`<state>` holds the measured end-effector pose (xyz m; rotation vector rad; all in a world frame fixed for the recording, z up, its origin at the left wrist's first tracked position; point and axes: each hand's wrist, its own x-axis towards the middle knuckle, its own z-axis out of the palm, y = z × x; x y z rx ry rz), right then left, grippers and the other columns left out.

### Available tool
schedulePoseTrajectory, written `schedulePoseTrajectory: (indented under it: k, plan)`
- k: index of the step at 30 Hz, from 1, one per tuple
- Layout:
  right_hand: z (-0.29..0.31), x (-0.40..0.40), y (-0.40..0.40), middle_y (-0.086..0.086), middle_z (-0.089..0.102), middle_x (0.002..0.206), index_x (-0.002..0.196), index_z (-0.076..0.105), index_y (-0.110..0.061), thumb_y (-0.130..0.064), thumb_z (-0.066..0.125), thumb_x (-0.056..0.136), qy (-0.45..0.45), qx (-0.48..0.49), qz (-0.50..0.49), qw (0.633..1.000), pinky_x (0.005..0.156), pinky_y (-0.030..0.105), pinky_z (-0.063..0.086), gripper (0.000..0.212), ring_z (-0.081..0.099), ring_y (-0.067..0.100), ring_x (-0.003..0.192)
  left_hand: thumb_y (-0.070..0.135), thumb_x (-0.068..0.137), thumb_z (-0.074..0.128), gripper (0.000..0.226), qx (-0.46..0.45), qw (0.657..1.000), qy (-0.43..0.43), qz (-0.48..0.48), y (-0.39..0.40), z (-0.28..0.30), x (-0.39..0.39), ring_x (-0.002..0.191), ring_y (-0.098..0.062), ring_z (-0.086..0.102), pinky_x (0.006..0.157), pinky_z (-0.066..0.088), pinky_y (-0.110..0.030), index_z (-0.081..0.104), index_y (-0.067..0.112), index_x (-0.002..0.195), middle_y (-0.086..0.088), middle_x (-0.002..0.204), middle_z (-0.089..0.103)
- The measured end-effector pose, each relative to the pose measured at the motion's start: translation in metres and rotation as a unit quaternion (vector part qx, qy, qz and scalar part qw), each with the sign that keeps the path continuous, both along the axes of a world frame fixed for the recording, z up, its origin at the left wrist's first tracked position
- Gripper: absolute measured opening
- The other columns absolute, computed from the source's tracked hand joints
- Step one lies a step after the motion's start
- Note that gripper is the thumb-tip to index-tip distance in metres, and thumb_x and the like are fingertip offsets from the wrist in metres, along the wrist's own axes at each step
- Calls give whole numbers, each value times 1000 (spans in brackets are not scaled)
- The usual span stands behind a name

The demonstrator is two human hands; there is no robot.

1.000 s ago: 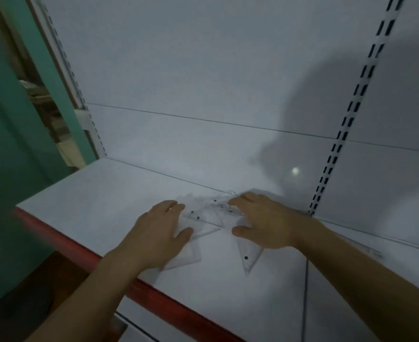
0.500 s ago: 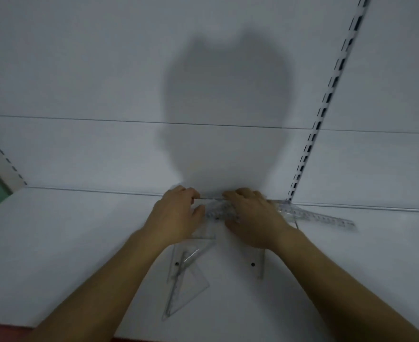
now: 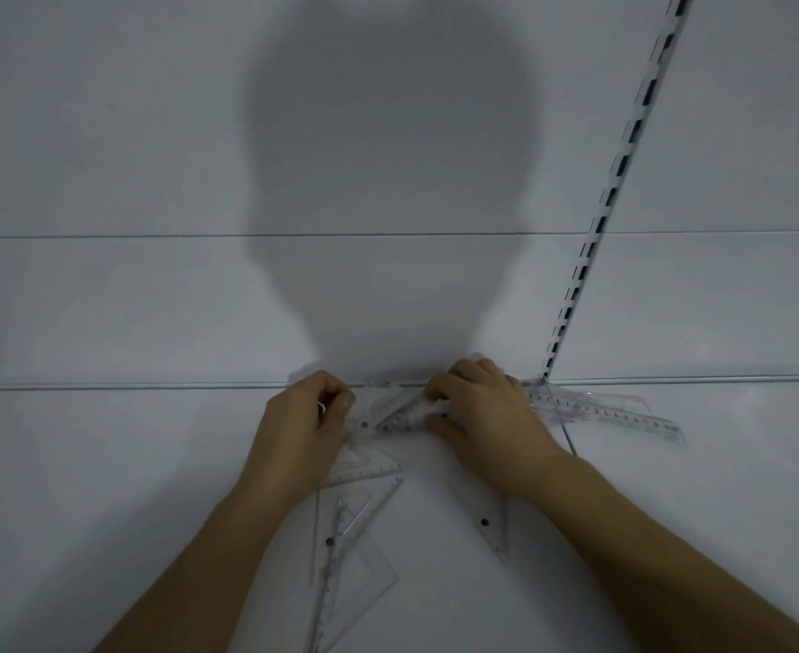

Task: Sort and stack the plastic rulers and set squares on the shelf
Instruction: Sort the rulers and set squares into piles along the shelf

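**Q:** Rulers and set squares (image 3: 390, 414): where do they lie, and what are the hands doing?

**A:** Clear plastic pieces are scattered on the white shelf (image 3: 105, 487), most of them near its back edge. The left hand (image 3: 301, 433) has its fingers curled round the end of a small cluster of overlapping set squares. The right hand (image 3: 487, 419) pinches a ruler-like strip at the other end of the same cluster. Both hands work close together, just in front of the back panel (image 3: 152, 134).

**Q:** What has been sorted so far?

**A:** Little, judging by the layout. Two straight rulers (image 3: 609, 414) lie overlapped to the right, fanned rather than squared up, near the foot of the slotted upright (image 3: 590, 242). A lone set square (image 3: 491, 525) sits partly under the right wrist. Nearer the viewer, large set squares (image 3: 350, 553) overlap at odd angles with a narrow ruler lying across them.

**Q:** What remains?

**A:** Apparently most of the task: separating rulers from set squares, then aligning each kind into one neat stack. No finished stack is visible. How many pieces the central cluster holds cannot be told, as the clear plastic blurs together.
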<state>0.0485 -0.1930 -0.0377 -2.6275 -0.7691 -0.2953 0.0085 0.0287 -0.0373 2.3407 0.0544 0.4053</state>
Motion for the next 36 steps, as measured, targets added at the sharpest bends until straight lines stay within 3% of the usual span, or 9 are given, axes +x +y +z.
schedulePoseTrajectory:
  k: [5,9,15,19,22,25,29,32,36]
  plan:
    - [-1,0,2,-8,63,84,90,69,-21,-28,57,90,-6,116,9,993,76,45,50,14,54,18,88,17,104,41,22,-44,999,1,3,-3,-2,-1,55,-4,53,51,39,-18,48,25,85,4,70,64]
    - [0,-1,0,-8,67,83,88,71,-20,-27,51,94,-7,154,-11,988,77,43,50,22,57,17,86,17,107,29,19,-124,992,-19,4,-7,5,-4,46,-14,54,44,41,-25,41,23,93,3,71,72]
    - [16,-6,-3,-20,63,76,78,65,-25,-8,48,101,54,249,-46,966,66,6,39,33,60,-3,77,20,106,35,13,-144,987,-60,-30,-11,16,-9,34,-7,39,38,33,-23,43,26,98,-2,64,68]
    - [26,-8,-6,-15,66,70,74,68,-28,-7,49,97,92,261,-67,959,61,19,48,36,62,6,67,16,105,39,16,-151,985,-52,-60,-15,15,-11,42,-11,41,44,37,-29,45,30,111,0,74,66]
    - [40,-20,-23,-11,68,71,76,73,-24,-11,50,97,110,246,-74,960,65,33,54,33,65,11,66,3,101,39,36,-152,985,-10,-83,-23,22,-20,46,-11,44,46,39,-28,43,32,122,3,87,65]
    - [48,-43,-56,-11,71,74,79,76,-22,-10,53,97,114,278,-94,949,68,27,54,31,66,7,71,-7,96,37,54,-136,983,7,-124,-44,38,-34,43,-9,41,45,38,-23,41,34,131,8,101,62]
    - [42,-85,-118,-5,73,76,81,77,-22,-11,54,99,130,391,-145,900,66,26,55,31,68,11,68,-4,98,46,55,-146,974,-5,-172,-103,53,-58,65,-33,54,59,49,-32,45,37,134,14,111,65]
    - [35,-116,-165,-3,73,76,81,78,-24,-12,54,98,130,428,-179,876,68,33,58,31,68,15,66,-6,98,49,55,-199,958,0,-206,-162,55,-71,78,-19,66,72,53,-27,47,34,135,10,112,71]
    - [33,-147,-234,-5,73,75,81,77,-25,-13,56,98,116,435,-222,865,64,28,56,29,67,13,62,-2,98,52,41,-344,916,51,-201,-256,50,-87,78,-28,75,69,60,-31,53,27,128,-4,97,78]
